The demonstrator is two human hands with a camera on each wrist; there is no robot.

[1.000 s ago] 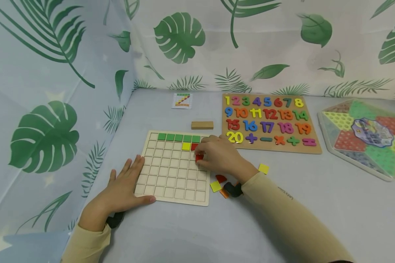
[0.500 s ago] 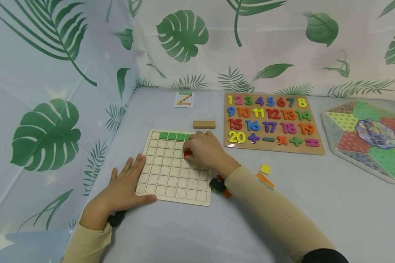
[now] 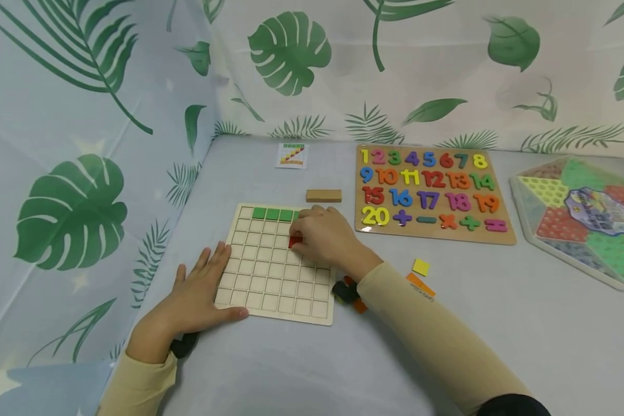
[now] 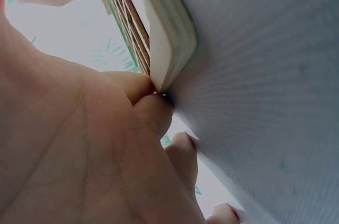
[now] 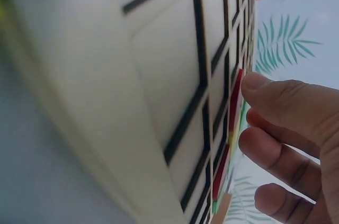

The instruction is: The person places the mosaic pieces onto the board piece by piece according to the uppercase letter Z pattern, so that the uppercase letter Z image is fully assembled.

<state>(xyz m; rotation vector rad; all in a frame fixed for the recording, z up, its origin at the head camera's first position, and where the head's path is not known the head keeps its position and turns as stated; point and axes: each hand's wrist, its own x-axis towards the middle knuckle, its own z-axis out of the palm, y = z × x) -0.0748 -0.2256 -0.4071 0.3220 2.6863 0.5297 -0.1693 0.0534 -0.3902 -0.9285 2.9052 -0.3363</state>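
Observation:
A pale wooden grid board (image 3: 268, 270) lies flat, with green square tiles (image 3: 272, 214) in its far row. My right hand (image 3: 326, 238) bends over the board's right part, thumb and fingertips pinching a red tile (image 3: 294, 242) at the grid. In the right wrist view, the thumb (image 5: 275, 90) meets the edge of the red tile (image 5: 235, 101), with a second red piece (image 5: 220, 173) farther along. My left hand (image 3: 191, 297) rests along the board's left edge, fingers spread, thumb at the near edge. The left wrist view shows its fingertips against the board's corner (image 4: 170, 49).
A pattern card (image 3: 292, 156) and a small wooden block (image 3: 323, 196) lie behind the board. The number puzzle (image 3: 505, 236) and a hexagonal game box (image 3: 598, 211) stand right. Loose yellow (image 3: 421, 267) and orange tiles (image 3: 420, 284) lie by the right sleeve; more sit under the black wrist device (image 3: 345, 292).
My right hand has moved left over the board with the red tile, then held nearly still. It now covers the yellow tile and the right end of the green row. My left hand stays put.

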